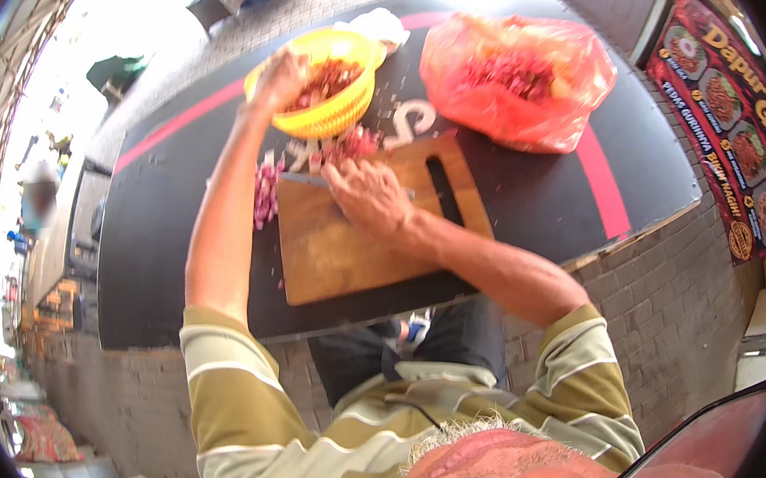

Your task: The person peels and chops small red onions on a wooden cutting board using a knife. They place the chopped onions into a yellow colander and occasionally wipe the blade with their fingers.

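Over the near left rim of a yellow plastic colander [334, 115] is my left hand [285, 78], its fingers curled. Whether it pinches anything is hidden. Inside the colander lie reddish-brown shallots [319, 94]. My right hand [372, 192] rests on the wooden cutting board [350, 255], closed around a knife. The knife's blade [302, 178] points left, across the board's far left corner. Chopped purple shallots [267, 191] are heaped along the board's left edge. Pinkish peelings or pieces [351, 145] lie between board and colander.
A red plastic bag [515, 115] with shallot skins stands open at the back right. Behind the colander sits a white plastic bag [381, 26]. The black table [173, 257] carries red stripes and small scraps. A printed food banner [721, 120] hangs to the right.
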### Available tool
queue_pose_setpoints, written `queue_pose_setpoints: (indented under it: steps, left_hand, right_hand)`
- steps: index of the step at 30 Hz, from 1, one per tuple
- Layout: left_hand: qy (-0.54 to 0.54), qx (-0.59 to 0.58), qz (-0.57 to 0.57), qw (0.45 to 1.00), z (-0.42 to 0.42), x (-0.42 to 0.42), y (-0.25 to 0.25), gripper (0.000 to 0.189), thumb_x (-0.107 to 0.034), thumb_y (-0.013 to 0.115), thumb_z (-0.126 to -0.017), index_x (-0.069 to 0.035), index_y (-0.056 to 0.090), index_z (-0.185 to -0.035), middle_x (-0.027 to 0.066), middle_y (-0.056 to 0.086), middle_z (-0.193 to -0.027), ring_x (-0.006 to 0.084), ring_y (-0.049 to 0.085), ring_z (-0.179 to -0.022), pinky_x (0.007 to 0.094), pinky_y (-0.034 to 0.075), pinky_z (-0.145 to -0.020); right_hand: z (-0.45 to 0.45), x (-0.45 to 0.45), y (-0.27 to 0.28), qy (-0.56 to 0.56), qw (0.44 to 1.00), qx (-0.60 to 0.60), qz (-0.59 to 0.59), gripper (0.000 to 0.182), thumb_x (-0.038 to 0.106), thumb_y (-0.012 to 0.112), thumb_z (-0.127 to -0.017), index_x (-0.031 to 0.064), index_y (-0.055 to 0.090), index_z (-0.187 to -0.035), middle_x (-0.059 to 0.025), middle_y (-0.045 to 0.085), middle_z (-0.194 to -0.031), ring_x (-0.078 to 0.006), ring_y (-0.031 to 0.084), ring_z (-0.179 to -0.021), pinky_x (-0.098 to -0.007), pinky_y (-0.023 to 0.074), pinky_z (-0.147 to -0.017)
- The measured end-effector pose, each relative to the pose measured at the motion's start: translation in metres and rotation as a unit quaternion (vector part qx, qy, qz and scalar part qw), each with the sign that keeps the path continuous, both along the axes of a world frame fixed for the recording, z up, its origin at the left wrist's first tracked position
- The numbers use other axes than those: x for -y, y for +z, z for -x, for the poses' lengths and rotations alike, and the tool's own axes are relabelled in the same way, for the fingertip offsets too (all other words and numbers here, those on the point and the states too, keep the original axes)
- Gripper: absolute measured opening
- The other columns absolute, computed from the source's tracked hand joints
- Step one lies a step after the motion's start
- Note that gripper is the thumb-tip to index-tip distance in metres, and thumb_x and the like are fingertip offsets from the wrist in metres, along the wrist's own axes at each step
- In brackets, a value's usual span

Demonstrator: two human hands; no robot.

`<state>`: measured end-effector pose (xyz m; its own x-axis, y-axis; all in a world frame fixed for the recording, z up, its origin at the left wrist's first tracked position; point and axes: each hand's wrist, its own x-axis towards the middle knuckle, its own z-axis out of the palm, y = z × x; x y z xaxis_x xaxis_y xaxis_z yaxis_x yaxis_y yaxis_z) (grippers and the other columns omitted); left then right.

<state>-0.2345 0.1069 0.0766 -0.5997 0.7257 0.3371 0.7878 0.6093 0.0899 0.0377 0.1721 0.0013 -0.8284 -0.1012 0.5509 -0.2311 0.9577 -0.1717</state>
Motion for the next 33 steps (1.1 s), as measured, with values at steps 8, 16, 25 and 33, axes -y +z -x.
queue_pose_setpoints:
  steps: [8, 16, 25, 33]
  left_hand:
    - [-0.097, 0.1, -0.421, 0.896, -0.092, 0.064, 0.022, 0.019, -0.008, 0.072, -0.09, 0.0, 0.069, -0.107, 0.0043, 0.072, -0.09, 0.0099, 0.067, -0.084, 0.0237, 0.053, -0.078]
    - [-0.011, 0.312, -0.311, 0.898, -0.194, 0.117, -0.068, 0.018, 0.002, 0.074, -0.083, 0.0, 0.07, -0.1, 0.004, 0.073, -0.092, 0.0083, 0.067, -0.084, 0.0236, 0.053, -0.077]
    - [0.011, 0.264, -0.258, 0.93, -0.195, 0.124, -0.075, 0.015, 0.001, 0.074, -0.082, 0.001, 0.073, -0.097, 0.0069, 0.073, -0.092, 0.0109, 0.068, -0.08, 0.025, 0.052, -0.073]
    - [0.024, 0.261, -0.252, 0.932, -0.201, 0.12, -0.071, 0.014, 0.0, 0.071, -0.084, 0.001, 0.073, -0.097, 0.0055, 0.072, -0.091, 0.0101, 0.066, -0.076, 0.0241, 0.052, -0.071]
  right_hand:
    - [0.001, -0.016, 0.011, -0.052, 0.99, 0.125, -0.034, 0.013, 0.001, 0.057, -0.086, -0.0006, 0.058, -0.099, -0.019, 0.067, -0.087, -0.0305, 0.07, -0.082, -0.0426, 0.0552, -0.068]
    - [0.014, -0.038, 0.013, -0.069, 0.988, 0.117, 0.072, 0.015, 0.003, 0.05, -0.088, -0.0029, 0.058, -0.1, -0.0216, 0.067, -0.079, -0.0385, 0.068, -0.079, -0.0477, 0.0527, -0.07]
    - [-0.002, -0.024, 0.025, 0.002, 0.97, 0.217, 0.113, 0.031, 0.014, 0.06, -0.089, 0.0061, 0.065, -0.118, -0.0187, 0.068, -0.08, -0.0394, 0.065, -0.085, -0.0496, 0.0479, -0.081]
    - [-0.012, -0.01, 0.029, 0.071, 0.946, 0.244, 0.201, 0.034, 0.014, 0.061, -0.089, 0.0088, 0.065, -0.122, -0.019, 0.065, -0.075, -0.039, 0.064, -0.081, -0.0477, 0.0479, -0.076]
